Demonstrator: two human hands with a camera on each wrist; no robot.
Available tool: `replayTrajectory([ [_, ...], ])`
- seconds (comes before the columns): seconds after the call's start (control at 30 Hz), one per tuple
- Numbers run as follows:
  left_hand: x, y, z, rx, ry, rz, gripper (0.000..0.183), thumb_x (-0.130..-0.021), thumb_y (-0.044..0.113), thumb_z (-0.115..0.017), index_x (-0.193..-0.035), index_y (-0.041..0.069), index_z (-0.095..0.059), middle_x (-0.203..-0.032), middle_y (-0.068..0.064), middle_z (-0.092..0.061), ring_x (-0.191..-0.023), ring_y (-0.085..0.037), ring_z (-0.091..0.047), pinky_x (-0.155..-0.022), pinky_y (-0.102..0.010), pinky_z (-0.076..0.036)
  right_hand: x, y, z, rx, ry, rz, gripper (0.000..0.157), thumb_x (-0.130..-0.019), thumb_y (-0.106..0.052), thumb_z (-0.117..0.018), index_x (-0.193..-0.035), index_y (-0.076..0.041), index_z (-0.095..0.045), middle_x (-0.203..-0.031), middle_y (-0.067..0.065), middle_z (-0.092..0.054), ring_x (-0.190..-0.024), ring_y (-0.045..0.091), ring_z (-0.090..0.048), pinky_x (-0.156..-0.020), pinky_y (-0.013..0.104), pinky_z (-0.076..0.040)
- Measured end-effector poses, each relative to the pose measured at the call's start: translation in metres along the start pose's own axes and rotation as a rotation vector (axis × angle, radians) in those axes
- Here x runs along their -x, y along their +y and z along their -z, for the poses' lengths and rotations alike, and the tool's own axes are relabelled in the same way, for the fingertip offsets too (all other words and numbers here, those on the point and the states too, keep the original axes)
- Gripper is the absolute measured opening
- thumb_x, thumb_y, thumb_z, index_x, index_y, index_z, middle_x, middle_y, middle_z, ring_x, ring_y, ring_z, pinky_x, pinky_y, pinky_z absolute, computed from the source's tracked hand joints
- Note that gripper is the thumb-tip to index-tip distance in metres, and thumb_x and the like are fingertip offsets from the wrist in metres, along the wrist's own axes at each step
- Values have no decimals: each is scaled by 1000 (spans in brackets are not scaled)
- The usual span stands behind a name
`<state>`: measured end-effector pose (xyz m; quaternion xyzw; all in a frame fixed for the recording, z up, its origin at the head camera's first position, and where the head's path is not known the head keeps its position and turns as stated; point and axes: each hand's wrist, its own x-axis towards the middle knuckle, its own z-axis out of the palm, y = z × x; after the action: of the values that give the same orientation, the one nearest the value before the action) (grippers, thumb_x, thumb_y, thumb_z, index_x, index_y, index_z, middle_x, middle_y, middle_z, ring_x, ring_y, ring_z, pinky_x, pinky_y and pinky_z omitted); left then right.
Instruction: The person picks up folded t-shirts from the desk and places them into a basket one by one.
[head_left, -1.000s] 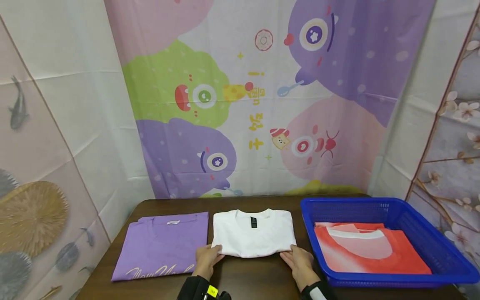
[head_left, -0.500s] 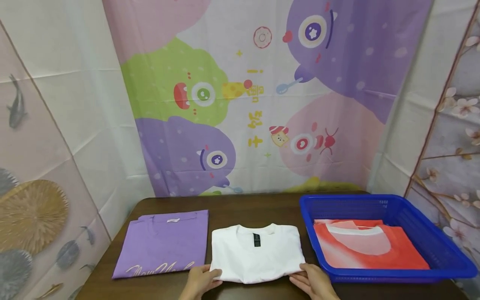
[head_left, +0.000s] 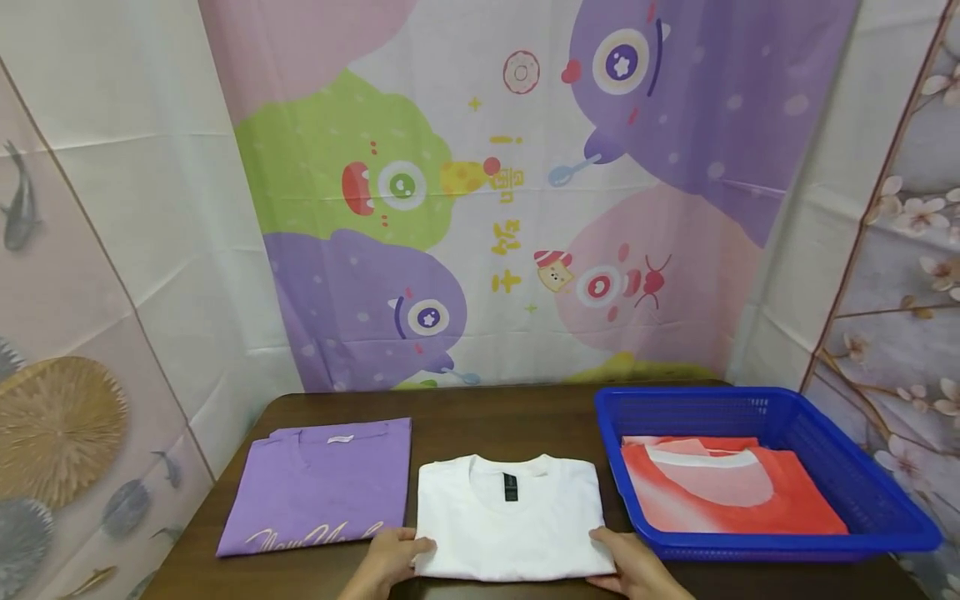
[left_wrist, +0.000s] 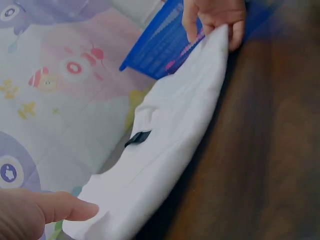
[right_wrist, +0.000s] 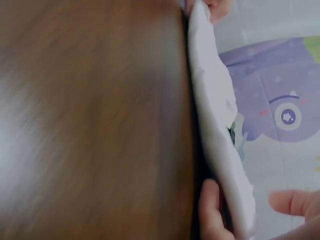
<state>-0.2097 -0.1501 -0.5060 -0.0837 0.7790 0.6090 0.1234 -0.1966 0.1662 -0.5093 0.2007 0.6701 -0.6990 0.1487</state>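
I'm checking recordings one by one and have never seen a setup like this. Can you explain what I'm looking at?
There is no machine here: a person works with two bare hands. The wide picture comes from a camera worn on the head, looking forward and down; the two close ones come from cameras on the left and right wrists.

On the brown table are a folded purple shirt, a folded white shirt and a blue basket with a red garment inside.

The left hand grips the white shirt's near left corner. The right hand is at the near right corner, its fingers under the cloth. The right wrist view shows its thumb apart from the cloth, so that hold looks loose.
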Motion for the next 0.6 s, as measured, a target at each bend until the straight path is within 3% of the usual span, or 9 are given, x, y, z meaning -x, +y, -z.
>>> replayTrajectory([
  [0.17,-10,7,1,-101,95,53,46,-86,11,-60,-118,-22,-53,-115,-36,-60,-93,-26,-64,-81,-40,-57,-7,-1,-11,108,103,84,47,-91,-15,-52,-117,23,-45,-81,13,-66,-68,14,-62,-66,35,-57],
  [0.3,-14,7,0,-138,132,34,41,-85,8,-60,-114,-21,-56,-108,-33,-64,-89,-25,-64,-75,-36,-55,-11,-2,-14,273,183,148,36,-87,-12,-50,-102,20,-56,-69,6,-62,-60,12,-57,-56,26,-50],
  [0.5,-9,2,-1,-117,119,-41,35,-82,4,-61,-105,-22,-60,-90,-24,-70,-73,-17,-63,-65,-30,-55,-8,0,-11,391,187,173,32,-83,-8,-50,-97,19,-57,-75,11,-58,-69,19,-55,-61,27,-46],
  [0.6,-3,0,-2,-111,96,-87,35,-82,4,-60,-105,-23,-60,-89,-24,-70,-75,-18,-65,-66,-32,-56,-2,-1,-7,447,177,168,33,-83,-10,-51,-98,19,-57,-80,15,-59,-74,23,-55,-65,31,-48],
])
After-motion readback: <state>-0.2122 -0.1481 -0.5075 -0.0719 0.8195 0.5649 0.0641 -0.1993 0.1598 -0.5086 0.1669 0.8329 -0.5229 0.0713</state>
